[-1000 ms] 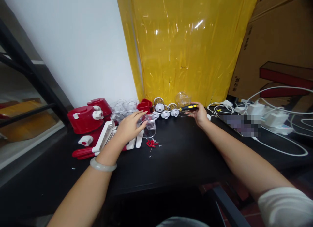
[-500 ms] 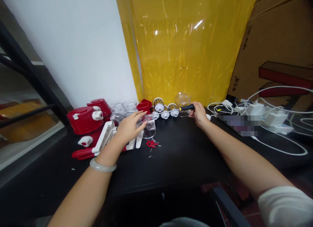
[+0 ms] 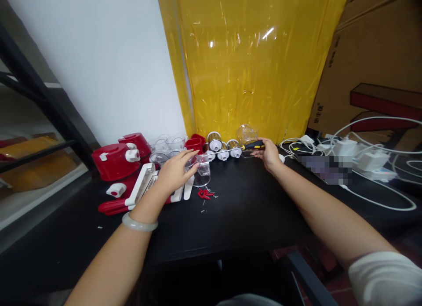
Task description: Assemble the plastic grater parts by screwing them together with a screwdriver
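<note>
My right hand (image 3: 271,154) is closed on the end of a screwdriver (image 3: 253,145) with a black and yellow handle. Its long thin shaft points left, level, and the tip reaches a clear plastic cup-shaped part (image 3: 203,165). Around that clear part are the thumb and fingers of my left hand (image 3: 176,170), steadying it above the black table; the grip is partly hidden behind the hand. Small red plastic pieces (image 3: 205,193) and several screws (image 3: 214,196) lie just in front. Several drum graters (image 3: 222,153) with white ends are stacked behind the shaft.
Red housings (image 3: 115,162), a white and red handle piece (image 3: 141,187) and clear cups (image 3: 161,144) crowd the table's left. Red containers (image 3: 195,143) stand behind my left hand. On the right are a phone (image 3: 321,167), white chargers (image 3: 371,158) and looping cables. A yellow plastic sheet (image 3: 253,68) hangs behind.
The fingers of my right hand have shifted a little on the screwdriver handle, which shows more yellow now. My left hand and the clear part stay in place.
</note>
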The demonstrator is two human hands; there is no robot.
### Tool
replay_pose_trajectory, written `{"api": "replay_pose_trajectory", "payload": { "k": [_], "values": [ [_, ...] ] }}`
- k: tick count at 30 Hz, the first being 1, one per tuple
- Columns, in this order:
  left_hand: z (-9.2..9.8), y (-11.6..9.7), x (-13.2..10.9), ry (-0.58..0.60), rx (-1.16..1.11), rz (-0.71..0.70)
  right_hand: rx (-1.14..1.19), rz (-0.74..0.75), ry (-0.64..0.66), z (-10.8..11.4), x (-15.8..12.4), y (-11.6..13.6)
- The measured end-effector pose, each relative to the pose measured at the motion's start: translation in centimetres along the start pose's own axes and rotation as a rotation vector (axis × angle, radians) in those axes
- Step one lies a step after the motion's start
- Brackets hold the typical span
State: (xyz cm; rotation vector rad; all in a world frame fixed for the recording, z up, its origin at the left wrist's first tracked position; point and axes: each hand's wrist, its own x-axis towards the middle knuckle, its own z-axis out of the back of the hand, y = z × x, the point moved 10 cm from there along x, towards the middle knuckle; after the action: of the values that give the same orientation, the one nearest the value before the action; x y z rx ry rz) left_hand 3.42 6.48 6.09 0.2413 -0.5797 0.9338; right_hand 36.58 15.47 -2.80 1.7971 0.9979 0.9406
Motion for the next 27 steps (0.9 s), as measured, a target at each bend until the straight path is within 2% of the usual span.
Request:
{"api": "replay_pose_trajectory", "payload": {
  "k": [5,15,19,24,27],
  "values": [
    [0.0,0.0,0.0,0.000,0.001,0.000,-0.078,0.073,-0.021,0.4,0.2,0.3],
    [-0.1,0.1,0.0,-0.001,-0.012,-0.007,0.092,-0.014,0.013,-0.3,-0.3,-0.1],
    [-0.1,0.2,0.0,0.004,-0.006,0.005,0.041,0.003,-0.001,0.0,-0.1,0.2],
    [0.0,0.0,0.0,-0.001,-0.012,-0.004,-0.062,0.095,-0.019,0.3,0.1,0.7],
    [0.0,0.0,0.0,-0.004,-0.015,-0.008,-0.068,0.065,-0.025,0.3,0.1,0.3]
  ]
}}
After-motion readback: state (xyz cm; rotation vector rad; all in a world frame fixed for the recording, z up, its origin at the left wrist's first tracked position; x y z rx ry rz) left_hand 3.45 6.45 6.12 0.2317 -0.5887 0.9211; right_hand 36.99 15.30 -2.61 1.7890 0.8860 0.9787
